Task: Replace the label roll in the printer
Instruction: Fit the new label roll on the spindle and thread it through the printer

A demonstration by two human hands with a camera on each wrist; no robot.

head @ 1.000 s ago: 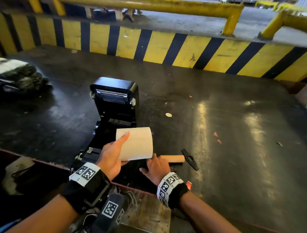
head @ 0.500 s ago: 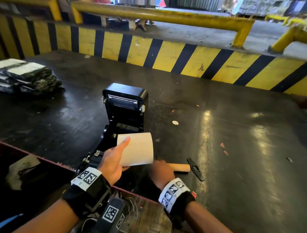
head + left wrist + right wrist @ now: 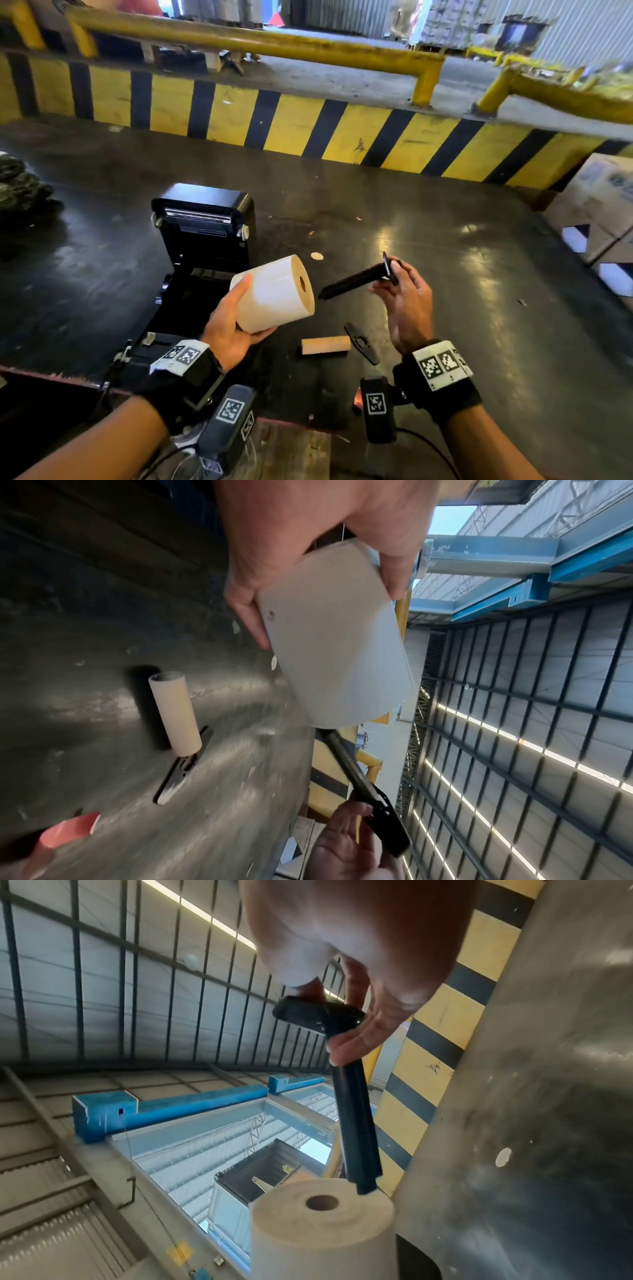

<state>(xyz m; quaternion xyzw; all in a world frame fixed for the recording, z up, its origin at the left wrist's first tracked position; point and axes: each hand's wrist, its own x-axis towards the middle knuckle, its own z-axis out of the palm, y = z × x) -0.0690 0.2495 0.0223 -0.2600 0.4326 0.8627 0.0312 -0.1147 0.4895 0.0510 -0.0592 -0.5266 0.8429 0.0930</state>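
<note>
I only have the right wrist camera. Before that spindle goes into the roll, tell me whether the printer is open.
Observer: The head view shows the printer with its lid standing open, just beyond the left hand.
Operator: Report what holds the roll.
Observer: The left hand cups the label roll from below, with the thumb over its far end. The core hole faces the spindle.
Operator: Find the old core.
Observer: An empty cardboard core lies on the dark surface below both hands, with a loose black end piece beside it.

No readable text, only coded markers
</note>
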